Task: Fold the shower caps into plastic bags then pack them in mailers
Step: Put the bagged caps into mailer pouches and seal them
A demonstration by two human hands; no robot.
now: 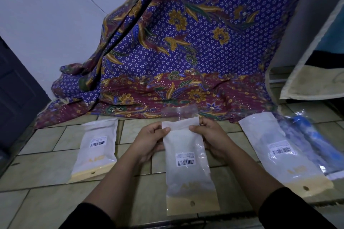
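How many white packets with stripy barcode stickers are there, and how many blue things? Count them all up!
White packets with barcode labels: 3 (left packet, middle packet, right packet)
Blue bundle in clear plastic: 1
Total: 4

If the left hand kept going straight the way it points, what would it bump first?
The left hand pinches the plastic bag; pushing on, it would probably reach the patterned cloth next, though depth is unclear.
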